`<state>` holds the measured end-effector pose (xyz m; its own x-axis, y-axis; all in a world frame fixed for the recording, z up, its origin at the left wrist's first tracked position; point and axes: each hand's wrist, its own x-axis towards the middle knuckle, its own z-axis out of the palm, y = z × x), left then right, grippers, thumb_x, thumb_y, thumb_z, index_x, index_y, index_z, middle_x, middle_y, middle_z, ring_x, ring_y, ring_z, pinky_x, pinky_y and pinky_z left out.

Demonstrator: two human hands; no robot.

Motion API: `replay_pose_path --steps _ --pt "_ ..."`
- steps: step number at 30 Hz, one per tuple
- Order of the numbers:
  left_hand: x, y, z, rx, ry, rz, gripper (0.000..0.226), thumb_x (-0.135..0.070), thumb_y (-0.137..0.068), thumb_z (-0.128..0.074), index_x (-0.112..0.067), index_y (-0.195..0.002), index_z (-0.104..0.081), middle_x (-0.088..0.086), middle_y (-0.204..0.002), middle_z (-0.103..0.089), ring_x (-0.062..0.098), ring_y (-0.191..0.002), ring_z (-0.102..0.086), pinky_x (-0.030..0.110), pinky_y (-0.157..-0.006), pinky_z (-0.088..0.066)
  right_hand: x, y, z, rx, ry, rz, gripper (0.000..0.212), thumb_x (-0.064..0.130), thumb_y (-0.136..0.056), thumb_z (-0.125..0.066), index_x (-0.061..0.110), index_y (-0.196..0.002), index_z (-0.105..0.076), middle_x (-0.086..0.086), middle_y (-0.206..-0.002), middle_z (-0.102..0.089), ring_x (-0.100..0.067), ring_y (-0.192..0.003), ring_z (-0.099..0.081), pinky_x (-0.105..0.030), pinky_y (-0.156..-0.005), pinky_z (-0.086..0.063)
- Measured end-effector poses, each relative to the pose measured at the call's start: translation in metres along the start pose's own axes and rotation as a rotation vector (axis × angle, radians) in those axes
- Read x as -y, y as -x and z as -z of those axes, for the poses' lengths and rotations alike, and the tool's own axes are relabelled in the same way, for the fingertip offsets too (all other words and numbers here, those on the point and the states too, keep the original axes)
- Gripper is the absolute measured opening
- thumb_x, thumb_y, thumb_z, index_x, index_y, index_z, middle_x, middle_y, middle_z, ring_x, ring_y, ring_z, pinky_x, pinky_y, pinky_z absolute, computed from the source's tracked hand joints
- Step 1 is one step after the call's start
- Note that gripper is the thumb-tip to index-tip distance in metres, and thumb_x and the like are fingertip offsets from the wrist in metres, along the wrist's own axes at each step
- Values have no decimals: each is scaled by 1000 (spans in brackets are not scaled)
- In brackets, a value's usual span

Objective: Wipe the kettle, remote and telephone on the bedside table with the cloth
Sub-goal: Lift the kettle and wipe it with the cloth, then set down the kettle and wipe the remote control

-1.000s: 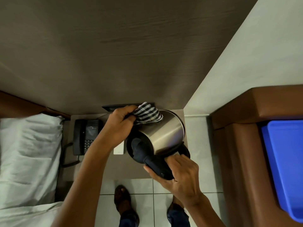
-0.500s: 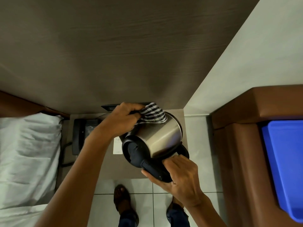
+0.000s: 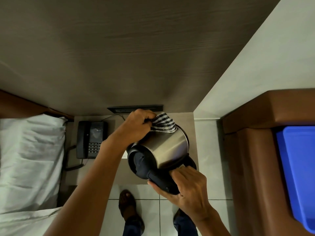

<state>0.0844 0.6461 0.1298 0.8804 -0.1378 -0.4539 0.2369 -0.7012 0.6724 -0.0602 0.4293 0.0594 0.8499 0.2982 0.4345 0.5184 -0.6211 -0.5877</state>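
Observation:
A steel kettle (image 3: 167, 148) with a black lid and handle is tilted on its side above the bedside table (image 3: 119, 174). My right hand (image 3: 189, 186) grips the black handle at the near end. My left hand (image 3: 136, 126) holds a black-and-white striped cloth (image 3: 163, 123) pressed on the kettle's far end, near its base. A black telephone (image 3: 91, 139) lies on the table's left part. A small white object (image 3: 125, 155) shows under my left forearm, mostly hidden. No remote is in sight.
A bed with white linen (image 3: 30, 159) borders the table on the left. A brown padded unit (image 3: 255, 150) with a blue bin (image 3: 300, 176) stands on the right. A dark wall panel (image 3: 134, 109) sits behind the table. My feet stand on tiled floor (image 3: 153, 217).
The cloth and my left hand slid along the kettle's far end. The kettle shifted slightly left and tilted further, while my right hand kept its grip on the handle.

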Motion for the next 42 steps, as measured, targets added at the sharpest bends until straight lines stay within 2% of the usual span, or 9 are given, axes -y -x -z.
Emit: replay_pose_path --steps 4,7,11,16,21,26,32,37,42 --pt "24 -9 4 -95 276 212 32 6 -96 -52 -11 -102 -78 15 -104 -77 20 -98 -71 34 -91 -57 3 14 -2 -24 -20 16 54 68 -79 -87 23 -89 -58 5 -73 -69 -6 -77 -55 -8 -88 -44" --pt "42 -3 2 -199 579 359 39 7 -96 -53 -24 -100 -77 3 -100 -79 19 -99 -74 28 -79 -61 -1 17 -4 -24 -5 30 56 66 -77 -89 22 -92 -58 4 -72 -69 -7 -76 -54 -15 -77 -49" --pt "66 12 -7 -293 809 535 33 2 -99 -52 -21 -98 -76 10 -99 -80 16 -77 -78 27 -56 -60 -12 16 -6 -9 -4 31 55 61 -76 -93 22 -92 -57 3 -69 -68 -7 -73 -51 -22 -63 -51" --pt "100 37 -29 -359 1023 687 30 -6 -104 -48 -16 -125 -67 11 -115 -75 26 -104 -73 37 -78 -58 -22 13 -19 29 -76 -190 53 68 -89 -77 17 -84 -65 3 -73 -70 -8 -69 -60 -22 -64 -58" --pt "127 62 -52 -392 1071 813 31 -4 -103 -45 -20 -122 -65 9 -112 -72 24 -100 -71 34 -70 -55 -38 18 -44 109 -210 -496 54 63 -88 -76 13 -106 -77 1 -93 -80 -13 -83 -77 -32 -71 -68" --pt "154 85 -73 -420 1159 858 31 -11 -103 -48 -20 -128 -63 11 -120 -71 29 -108 -70 38 -76 -56 -49 21 -73 55 -384 -644 51 64 -90 -75 19 -113 -76 7 -88 -78 -13 -80 -77 -33 -67 -67" --pt "188 122 -96 -475 1205 939 33 -20 -102 -50 -16 -132 -62 17 -125 -72 36 -115 -67 46 -87 -56 -50 20 -100 -15 -458 -747 34 53 -94 -78 20 -97 -73 24 -73 -66 -4 -66 -67 -9 -60 -48" --pt "211 141 -103 -493 1283 1023 35 -19 -95 -58 -8 -127 -64 21 -120 -73 38 -108 -68 44 -80 -56 -55 23 -124 -88 -451 -878 33 38 -93 -78 6 -100 -74 12 -69 -65 -7 -64 -65 -13 -59 -49" --pt "231 143 -95 -441 1384 992 41 -27 -93 -60 -12 -131 -62 19 -123 -73 37 -113 -67 44 -85 -55 -60 26 -134 -129 -411 -920 43 54 -96 -74 11 -97 -70 -10 -70 -66 -18 -66 -65 -25 -57 -53"
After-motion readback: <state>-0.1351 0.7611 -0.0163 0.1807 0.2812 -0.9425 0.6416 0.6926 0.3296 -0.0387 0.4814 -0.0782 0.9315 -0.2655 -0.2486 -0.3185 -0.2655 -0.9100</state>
